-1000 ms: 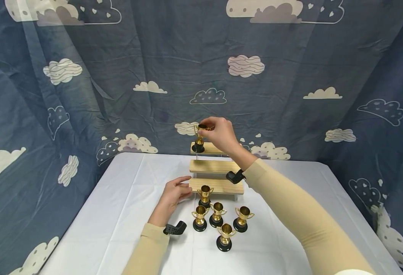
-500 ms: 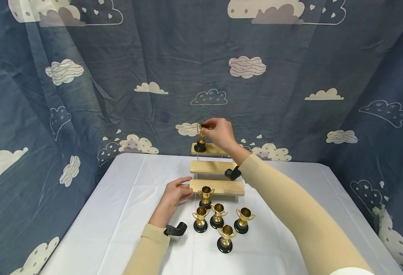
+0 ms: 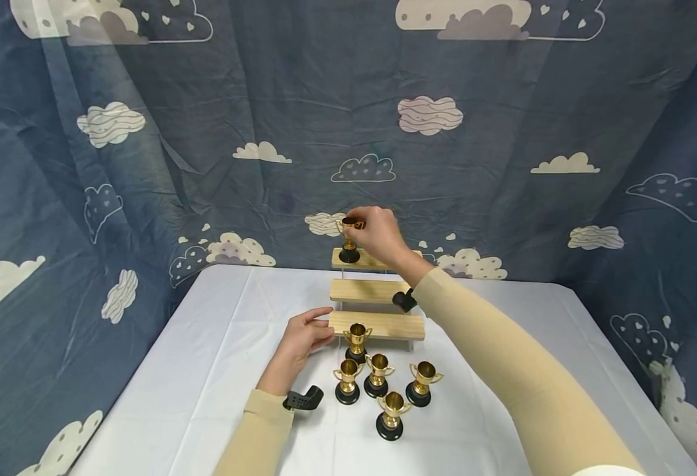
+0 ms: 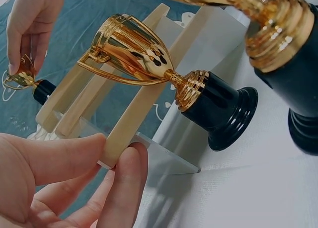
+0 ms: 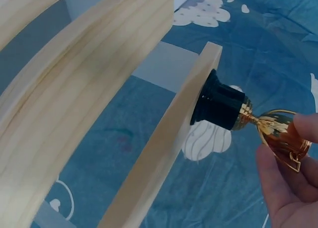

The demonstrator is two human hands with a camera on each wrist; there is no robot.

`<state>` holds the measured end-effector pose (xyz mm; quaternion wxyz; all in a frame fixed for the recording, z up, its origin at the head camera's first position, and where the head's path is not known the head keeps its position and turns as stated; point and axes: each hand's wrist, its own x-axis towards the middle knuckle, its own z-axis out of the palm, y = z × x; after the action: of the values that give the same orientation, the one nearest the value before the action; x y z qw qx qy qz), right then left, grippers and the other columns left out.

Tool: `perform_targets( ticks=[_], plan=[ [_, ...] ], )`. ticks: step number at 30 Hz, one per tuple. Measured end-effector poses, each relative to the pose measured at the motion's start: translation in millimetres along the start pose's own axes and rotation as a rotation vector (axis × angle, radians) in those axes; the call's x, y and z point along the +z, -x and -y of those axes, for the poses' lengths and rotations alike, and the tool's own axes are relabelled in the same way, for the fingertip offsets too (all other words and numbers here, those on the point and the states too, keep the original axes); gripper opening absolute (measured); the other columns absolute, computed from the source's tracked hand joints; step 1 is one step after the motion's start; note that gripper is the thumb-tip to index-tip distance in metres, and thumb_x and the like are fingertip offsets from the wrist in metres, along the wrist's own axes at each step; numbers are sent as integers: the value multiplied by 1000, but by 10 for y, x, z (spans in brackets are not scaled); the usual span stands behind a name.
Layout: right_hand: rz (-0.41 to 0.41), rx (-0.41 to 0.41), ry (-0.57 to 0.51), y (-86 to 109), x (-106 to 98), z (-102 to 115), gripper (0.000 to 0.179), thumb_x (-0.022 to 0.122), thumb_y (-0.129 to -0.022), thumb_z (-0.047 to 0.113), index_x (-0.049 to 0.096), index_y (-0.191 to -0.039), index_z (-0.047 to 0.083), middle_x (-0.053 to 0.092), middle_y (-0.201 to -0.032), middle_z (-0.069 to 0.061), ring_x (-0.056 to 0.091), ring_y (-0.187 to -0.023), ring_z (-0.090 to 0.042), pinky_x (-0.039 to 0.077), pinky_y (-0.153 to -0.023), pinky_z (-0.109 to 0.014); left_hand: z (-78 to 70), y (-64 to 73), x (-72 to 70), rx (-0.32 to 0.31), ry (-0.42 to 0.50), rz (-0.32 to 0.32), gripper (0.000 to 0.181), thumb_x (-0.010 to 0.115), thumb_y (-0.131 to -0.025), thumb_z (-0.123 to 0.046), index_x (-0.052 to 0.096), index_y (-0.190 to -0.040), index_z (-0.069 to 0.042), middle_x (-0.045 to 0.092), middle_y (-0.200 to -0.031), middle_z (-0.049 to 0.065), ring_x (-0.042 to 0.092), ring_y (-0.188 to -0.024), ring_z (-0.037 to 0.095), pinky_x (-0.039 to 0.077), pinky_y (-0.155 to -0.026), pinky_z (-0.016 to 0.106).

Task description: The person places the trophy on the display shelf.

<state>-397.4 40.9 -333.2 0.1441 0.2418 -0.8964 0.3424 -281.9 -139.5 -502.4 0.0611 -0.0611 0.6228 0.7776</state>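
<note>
In the head view my right hand pinches a small gold trophy cup by its bowl, at the left part of the top shelf. The right wrist view shows the cup's black base against that shelf, upright on it. My left hand holds the left end of the lowest shelf of a three-step wooden display stand. Thumb and fingertips pinch that end in the left wrist view. A matching trophy stands close by in front.
Several more gold trophies with black bases, among them a front one and a right one, stand on the white-covered table before the stand. The middle shelf lies between the others. A dark cloud-print curtain hangs behind.
The right hand has shifted the trophy slightly to the right and down onto the top shelf. My left hand keeps its hold on the lowest shelf's end.
</note>
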Motion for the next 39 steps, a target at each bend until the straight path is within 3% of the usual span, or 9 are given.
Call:
perform_targets(
  ticks=[6,11,16,34,39],
  plan=[
    [6,-41,-3,0,48,-12,36,74,-94,26,70,-126,10,72,-105,-4,65,-84,-14,58,-70,-32,19,1,-18,19,-1,-9,53,66,-83,18,60,-134,5,70,-105,24,72,-80,21,62,-81,36],
    [8,-21,5,11,33,-54,37,74,-94,27,70,-127,11,71,-103,-1,64,-82,-12,57,-69,-31,34,-14,12,12,16,7,54,65,-83,19,59,-135,6,70,-106,25,72,-81,20,63,-79,33],
    [16,-21,-7,4,0,-66,40,74,-94,26,69,-129,9,71,-100,-1,63,-82,-14,57,-68,-33,22,-12,49,12,15,-29,53,66,-81,19,63,-132,4,69,-101,21,72,-78,20,63,-79,33],
    [27,-29,10,6,-13,-79,40,73,-95,28,68,-130,12,70,-103,0,62,-84,-12,57,-71,-33,-24,-2,76,21,-28,-51,54,67,-79,17,63,-131,5,70,-98,18,72,-77,21,63,-78,33],
    [27,-26,8,28,-14,-97,42,73,-95,28,66,-133,11,69,-106,-1,62,-84,-13,57,-69,-33,-18,9,95,15,-72,-69,50,74,-81,10,65,-130,2,67,-97,15,70,-76,19,63,-79,34]
  ],
)
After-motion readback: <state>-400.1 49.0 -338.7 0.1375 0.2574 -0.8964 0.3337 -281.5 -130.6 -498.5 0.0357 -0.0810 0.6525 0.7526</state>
